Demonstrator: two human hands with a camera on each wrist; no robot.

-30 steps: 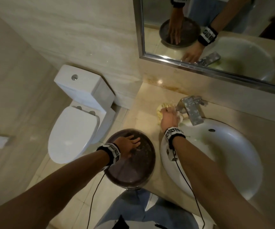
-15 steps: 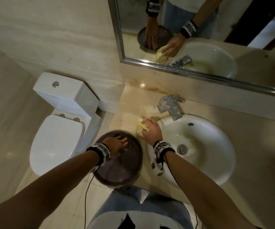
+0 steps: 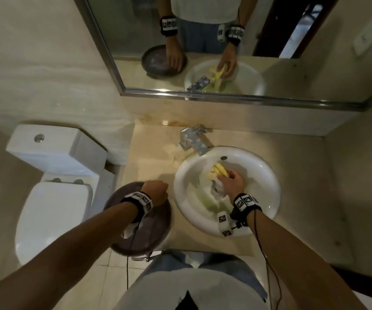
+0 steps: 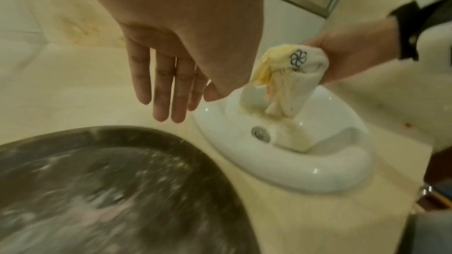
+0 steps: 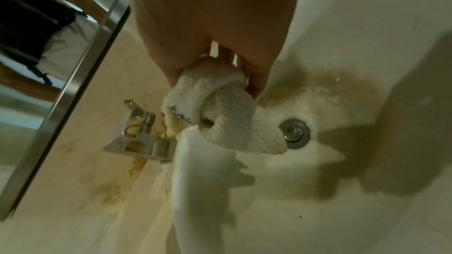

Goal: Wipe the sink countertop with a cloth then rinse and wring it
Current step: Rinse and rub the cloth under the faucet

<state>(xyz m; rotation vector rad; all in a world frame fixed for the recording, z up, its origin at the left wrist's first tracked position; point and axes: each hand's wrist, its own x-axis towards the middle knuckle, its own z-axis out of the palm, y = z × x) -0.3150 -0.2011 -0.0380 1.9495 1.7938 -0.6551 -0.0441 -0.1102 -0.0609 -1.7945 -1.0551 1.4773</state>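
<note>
My right hand point(image 3: 229, 178) grips a bunched white and yellow cloth point(image 3: 218, 173) over the white sink basin point(image 3: 263, 175), below the square metal tap point(image 3: 193, 139). The cloth point(image 4: 288, 76) hangs down toward the drain point(image 4: 261, 134) in the left wrist view, and the right wrist view shows my fingers curled round the cloth point(image 5: 220, 107) above the drain point(image 5: 294, 133). My left hand point(image 3: 156, 191) hovers over the beige countertop point(image 3: 151, 157) at the basin's left rim; its fingers point(image 4: 161, 88) hang straight and hold nothing.
A dark round bowl point(image 3: 144, 233) sits on the countertop's front left corner, under my left wrist. A white toilet point(image 3: 53, 198) stands left of the counter. A mirror point(image 3: 225, 45) runs along the back wall. Brownish stains mark the counter near the tap.
My right hand carried the cloth from the countertop left of the tap into the basin. My left hand lifted off the dark bowl and moved right, toward the sink.
</note>
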